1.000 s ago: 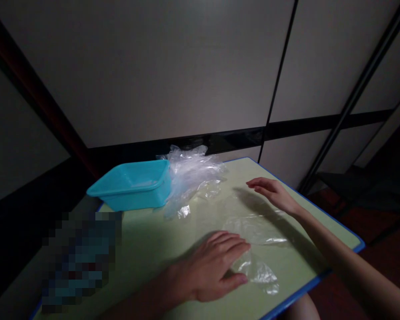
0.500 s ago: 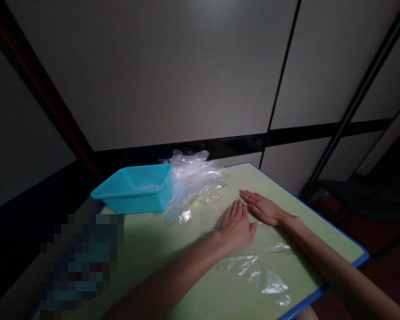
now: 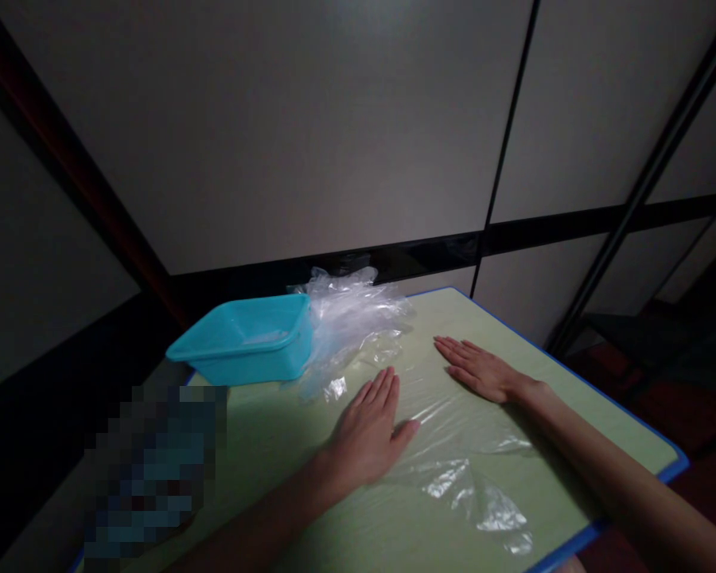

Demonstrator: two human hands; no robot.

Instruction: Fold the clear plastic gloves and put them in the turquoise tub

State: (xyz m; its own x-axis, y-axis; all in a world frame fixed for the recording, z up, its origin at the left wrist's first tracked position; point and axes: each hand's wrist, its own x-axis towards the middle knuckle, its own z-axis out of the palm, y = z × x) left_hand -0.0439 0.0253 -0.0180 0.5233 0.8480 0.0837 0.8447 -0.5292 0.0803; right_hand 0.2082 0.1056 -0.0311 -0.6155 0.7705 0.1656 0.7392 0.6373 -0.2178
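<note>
Toward the near edge of a pale green table rimmed in blue, the loose end of a clear plastic film lies rumpled and shiny. That end could double under itself or slip over the edge, I judge, if the film is dragged toward me. Along the left side, a pixelated patch hides whatever is there.

Farther up, my left hand is flat, palm down, fingers long and close together, thumb held out to the side at the film's left part. Beyond it and to the right, my right hand is also flat and palm down, fingers nearly together, thumb a little apart. Neither pinches anything; how firmly each presses, I cannot tell.

Fine straight creases cross the film between the two hands, as though it is under tension. Something this thin might stretch or tear if the hands push wider, or slide from under a palm resting too lightly.

Just past my left fingertips begins a heap of crumpled clear plastic, touching the right side of a turquoise basin. A forward sweep could snag its fringe and tangle the two plastics. Behind everything stand dim grey panels with black trim.
</note>
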